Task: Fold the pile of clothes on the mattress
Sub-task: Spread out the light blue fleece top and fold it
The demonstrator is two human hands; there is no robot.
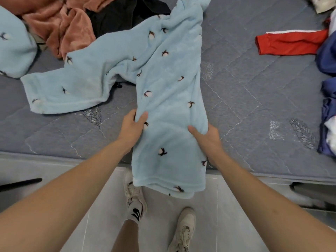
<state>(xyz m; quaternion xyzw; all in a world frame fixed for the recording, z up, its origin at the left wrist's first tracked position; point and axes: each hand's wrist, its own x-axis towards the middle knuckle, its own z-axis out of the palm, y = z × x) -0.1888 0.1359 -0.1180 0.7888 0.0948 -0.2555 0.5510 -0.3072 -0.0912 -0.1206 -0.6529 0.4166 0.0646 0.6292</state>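
A light blue fleece garment [163, 84] with small dark-and-white motifs stretches across the grey quilted mattress [254, 91]. One long part runs toward me and hangs over the mattress's front edge; a second part spreads out to the left. My left hand [131, 127] grips the left edge of the near part, thumb on top. My right hand [207, 138] grips the right edge of that same part, thumb on the fabric and fingers hidden beneath it.
A pink fleece piece [60, 24] and a black garment [123, 13] lie piled at the back left, beside another light blue fleece piece [14, 50]. A red sleeve [291, 43] and blue clothing [327, 84] sit at the right. My shoes stand on the tiled floor [101, 206].
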